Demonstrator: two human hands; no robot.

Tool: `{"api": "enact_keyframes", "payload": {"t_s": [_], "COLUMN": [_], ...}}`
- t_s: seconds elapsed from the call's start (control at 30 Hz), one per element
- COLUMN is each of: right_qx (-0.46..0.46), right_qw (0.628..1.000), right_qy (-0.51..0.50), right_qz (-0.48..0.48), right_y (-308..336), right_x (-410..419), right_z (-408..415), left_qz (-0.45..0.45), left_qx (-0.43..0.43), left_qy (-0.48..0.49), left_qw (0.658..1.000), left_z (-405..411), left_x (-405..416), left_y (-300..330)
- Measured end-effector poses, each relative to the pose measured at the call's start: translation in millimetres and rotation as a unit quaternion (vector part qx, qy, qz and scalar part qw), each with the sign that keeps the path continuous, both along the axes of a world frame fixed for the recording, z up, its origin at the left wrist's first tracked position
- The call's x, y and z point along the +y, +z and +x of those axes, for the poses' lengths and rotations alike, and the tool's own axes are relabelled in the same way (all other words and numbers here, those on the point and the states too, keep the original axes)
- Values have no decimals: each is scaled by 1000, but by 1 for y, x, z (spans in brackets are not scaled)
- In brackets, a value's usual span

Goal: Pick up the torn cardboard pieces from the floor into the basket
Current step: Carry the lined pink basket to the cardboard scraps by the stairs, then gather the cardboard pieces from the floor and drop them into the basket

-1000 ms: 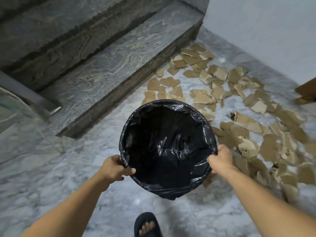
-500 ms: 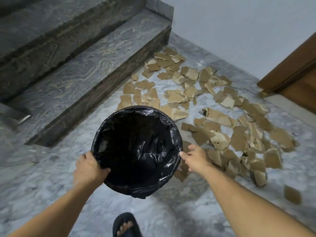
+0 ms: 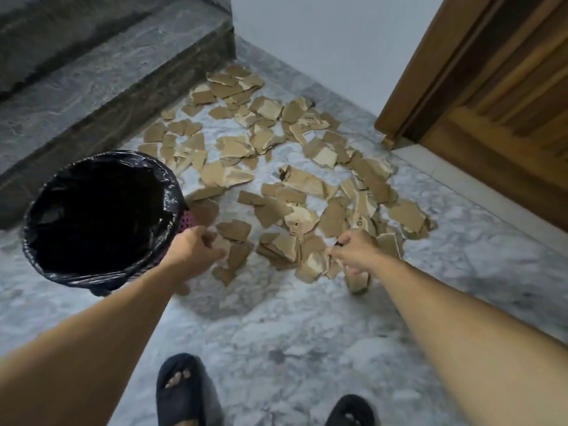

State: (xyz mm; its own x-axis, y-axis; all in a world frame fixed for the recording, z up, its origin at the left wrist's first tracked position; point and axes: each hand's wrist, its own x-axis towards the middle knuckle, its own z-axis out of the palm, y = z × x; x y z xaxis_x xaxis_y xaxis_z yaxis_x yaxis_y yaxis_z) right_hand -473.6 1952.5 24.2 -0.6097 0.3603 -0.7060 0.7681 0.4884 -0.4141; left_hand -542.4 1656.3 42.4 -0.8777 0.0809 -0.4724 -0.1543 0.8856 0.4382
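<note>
The basket [image 3: 101, 216] is standing at the left of the frame, on the marble floor [image 3: 276, 333] just below the stone step [image 3: 92, 96], and its near right side is touching the edge of the scatter. This placement is probably chosen so that each piece needs only a short carry. A black plastic liner [image 3: 46, 265] is folding over the rim, with a patch of pink perforated wall [image 3: 188, 221] showing beneath it at the right; the dark inside shows no cardboard.

The torn cardboard pieces [image 3: 276, 186] are lying across the centre of the frame, from the corner of the step in the upper middle down to the hands. They are flat brown fragments with ragged edges, some showing a paler inner layer, a few bearing small printed marks, and many overlapping.

The left hand [image 3: 192, 250] is reaching past the rim of the basket, fingers curling down onto the nearest fragments; whether it is already gripping one cannot be told. The right hand [image 3: 355, 250] is lower centre-right, fingers bent over a small heap and apparently pinching at its edge, though its hold is likewise uncertain. Working both hands at the near edge is presumably meant to gather two lots at once.

Two dark slippers [image 3: 184, 392] are at the bottom of the frame and a wooden door [image 3: 491, 103] at the upper right.
</note>
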Motion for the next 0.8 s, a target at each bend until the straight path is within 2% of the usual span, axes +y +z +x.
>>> {"api": "enact_keyframes", "payload": {"t_s": [0.13, 0.23, 0.37, 0.53, 0.7, 0.8], "right_qx": [-35, -52, -36, -21, 23, 20], "right_qw": [999, 997, 996, 996, 991, 991], "right_qy": [-7, -17, -23, 40, 82, 8], "right_qz": [19, 50, 72, 74, 107, 135], "right_y": [-2, -18, -81, -202, -285, -316], "right_x": [68, 108, 147, 166, 153, 149], "right_z": [39, 59, 75, 87, 66, 45], "left_qz": [-4, -14, -17, -35, -50, 4], "left_qx": [-91, -120, -120, -91, -70, -32], "left_qy": [-63, -81, -85, -84, 17, 161], "left_qw": [994, 989, 989, 992, 996, 986], "left_z": [34, 48, 60, 64, 48, 22], "left_x": [56, 84, 116, 155, 169, 172], "left_y": [-35, -69, -135, -233, -320, -347]}}
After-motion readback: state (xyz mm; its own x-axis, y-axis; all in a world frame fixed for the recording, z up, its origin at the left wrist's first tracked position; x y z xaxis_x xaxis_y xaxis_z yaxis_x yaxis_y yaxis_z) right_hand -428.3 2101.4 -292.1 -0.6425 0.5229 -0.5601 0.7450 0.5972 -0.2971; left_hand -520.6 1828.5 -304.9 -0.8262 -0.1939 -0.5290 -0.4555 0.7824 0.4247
